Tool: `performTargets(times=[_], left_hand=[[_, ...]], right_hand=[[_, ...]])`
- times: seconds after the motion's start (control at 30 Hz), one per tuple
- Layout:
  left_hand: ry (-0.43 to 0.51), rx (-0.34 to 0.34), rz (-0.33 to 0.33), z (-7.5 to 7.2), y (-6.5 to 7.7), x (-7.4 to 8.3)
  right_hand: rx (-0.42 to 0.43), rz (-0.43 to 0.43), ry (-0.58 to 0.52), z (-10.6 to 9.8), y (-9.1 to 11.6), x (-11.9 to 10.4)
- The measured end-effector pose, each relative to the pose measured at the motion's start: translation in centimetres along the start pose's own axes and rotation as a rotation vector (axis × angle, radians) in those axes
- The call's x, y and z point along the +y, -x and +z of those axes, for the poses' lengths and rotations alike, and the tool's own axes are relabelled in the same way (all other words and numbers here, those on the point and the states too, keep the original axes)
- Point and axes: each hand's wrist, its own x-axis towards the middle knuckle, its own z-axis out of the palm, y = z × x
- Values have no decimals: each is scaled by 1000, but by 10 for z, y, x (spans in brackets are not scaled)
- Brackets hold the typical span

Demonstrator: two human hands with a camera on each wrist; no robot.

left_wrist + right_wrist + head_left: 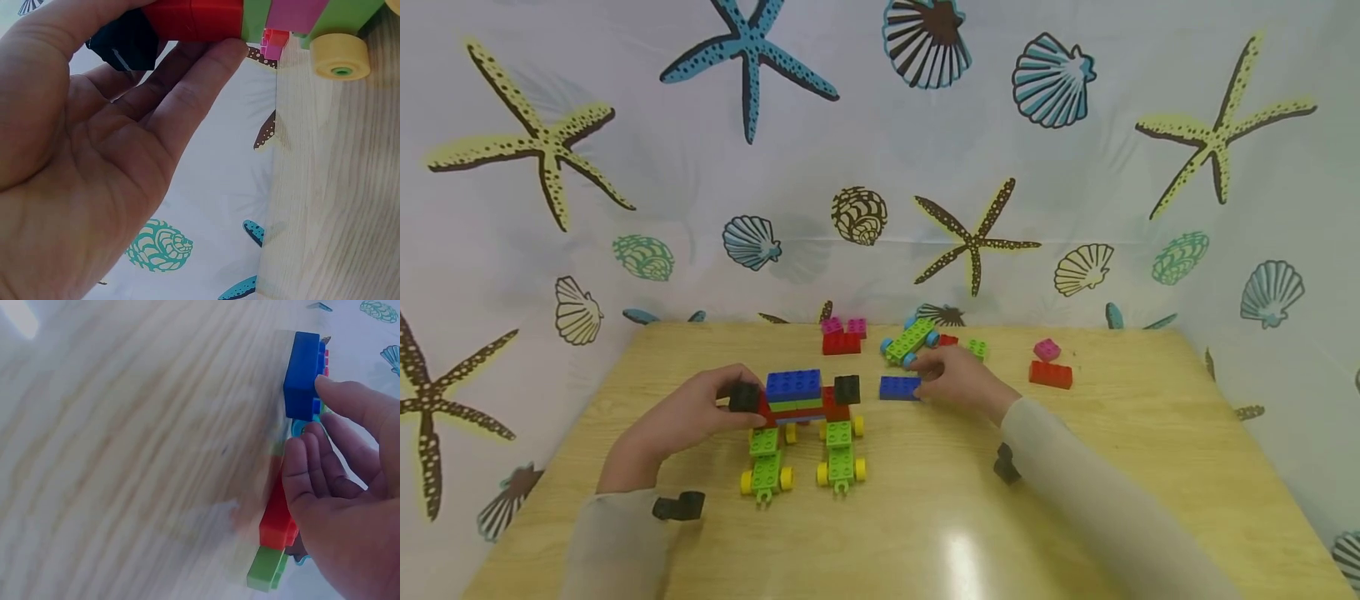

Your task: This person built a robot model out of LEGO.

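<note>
My left hand [696, 408] grips the left end of a toy-brick vehicle [795, 385]. Thumb and fingers lie on its red brick [197, 19] and black block [128, 40]. The vehicle has a blue brick on top, black blocks at both ends, and lime wheeled bases [765, 472] with yellow wheels. My right hand [962, 383] is at the right end of a loose blue brick [898, 388] on the table. Its thumb [331, 387] touches the brick by the studs; the index fingertip is close against it, partly hidden.
Behind the right hand stands a lime wheeled base [912, 340] with blue wheels. Red bricks [842, 343] and pink bricks [856, 327] lie at the back edge. Farther right are another red brick [1050, 374] and a pink brick [1047, 349]. A patterned cloth [880, 275] hangs behind the table.
</note>
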Motion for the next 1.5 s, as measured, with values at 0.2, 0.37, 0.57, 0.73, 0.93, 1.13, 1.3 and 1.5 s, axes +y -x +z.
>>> performTargets(times=[0.2,0.37,0.57,0.73,0.93,1.13,1.3,1.5], left_hand=[[8,-2,12,0,-1,0],[7,2,9,0,-1,1],[-3,4,3,0,-1,1],[-8,1,4,0,-1,2],[-9,2,4,1,-1,2],[-3,-2,4,2,-1,1],[-2,-3,3,2,0,0],[0,2,-22,2,0,1]], right_hand=[[1,16,-12,-1,3,2],[1,22,-17,0,5,0],[1,56,-21,2,6,-2],[1,67,-9,3,5,-2],[-3,73,-18,3,6,-3],[-2,75,-9,2,6,-1],[3,82,-19,1,6,1],[7,56,-17,-3,7,-2]])
